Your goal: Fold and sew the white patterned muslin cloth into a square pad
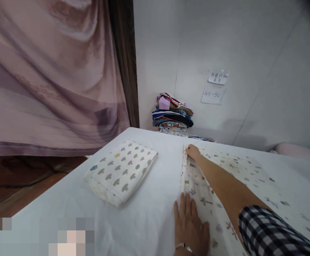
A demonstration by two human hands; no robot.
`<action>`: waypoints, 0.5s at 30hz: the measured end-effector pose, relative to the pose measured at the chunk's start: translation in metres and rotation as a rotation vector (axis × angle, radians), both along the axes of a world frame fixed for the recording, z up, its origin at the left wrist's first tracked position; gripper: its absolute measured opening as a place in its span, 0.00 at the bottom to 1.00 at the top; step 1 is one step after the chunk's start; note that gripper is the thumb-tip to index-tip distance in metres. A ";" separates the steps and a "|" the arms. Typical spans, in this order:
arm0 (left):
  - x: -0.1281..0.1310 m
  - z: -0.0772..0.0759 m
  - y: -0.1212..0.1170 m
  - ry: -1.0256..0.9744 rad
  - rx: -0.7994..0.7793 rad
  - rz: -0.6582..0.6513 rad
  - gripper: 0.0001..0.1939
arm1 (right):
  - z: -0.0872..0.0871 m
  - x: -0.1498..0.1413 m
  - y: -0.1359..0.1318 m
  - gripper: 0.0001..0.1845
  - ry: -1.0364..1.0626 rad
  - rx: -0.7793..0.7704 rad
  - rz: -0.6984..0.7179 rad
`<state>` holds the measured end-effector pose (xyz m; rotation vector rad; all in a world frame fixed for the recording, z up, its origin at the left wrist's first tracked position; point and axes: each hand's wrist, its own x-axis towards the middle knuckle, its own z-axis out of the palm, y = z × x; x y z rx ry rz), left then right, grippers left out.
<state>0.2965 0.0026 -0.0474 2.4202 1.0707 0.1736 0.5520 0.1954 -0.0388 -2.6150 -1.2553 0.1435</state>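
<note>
Right hand [193, 153] grips leaf cloth [258, 177]; left hand [189, 225] lies flat

Two cloths lie on the white table [149, 227]: the leaf cloth, spread over the right part, and one folded cloth [122, 170] with grey shapes, well apart to its left. One pile [172, 113] of fabrics rises at the table's far edge, near the wall [160, 46]. Two paper notes are on that wall, an upper note [217, 77] and a lower note [212, 95] reading "45-50". One curtain [56, 78] hangs at the left.

The right arm, in one checked sleeve [272, 227], reaches forward and leftward across the leaf cloth; its hand has curled fingers, and that grip is closed on the cloth's far left corner. The left hand, wearing one bracelet [184, 246], is palm down at the same cloth's left border, fingers pointing away and slightly parted, thumb spread to the right over the print. Its grip is loose and wide, with nothing held.
</note>
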 end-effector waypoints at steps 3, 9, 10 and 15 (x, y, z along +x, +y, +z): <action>-0.003 0.005 0.004 0.014 -0.067 -0.048 0.37 | 0.001 0.004 -0.007 0.20 -0.036 -0.012 0.026; -0.003 0.008 0.004 0.018 -0.076 -0.043 0.36 | 0.004 0.004 -0.010 0.27 -0.134 -0.069 0.176; -0.002 0.007 0.003 0.026 -0.065 -0.022 0.35 | 0.005 0.004 -0.008 0.26 -0.148 -0.091 0.201; 0.001 0.002 0.003 0.054 -0.039 -0.016 0.34 | 0.010 0.005 0.002 0.18 -0.211 -0.199 0.315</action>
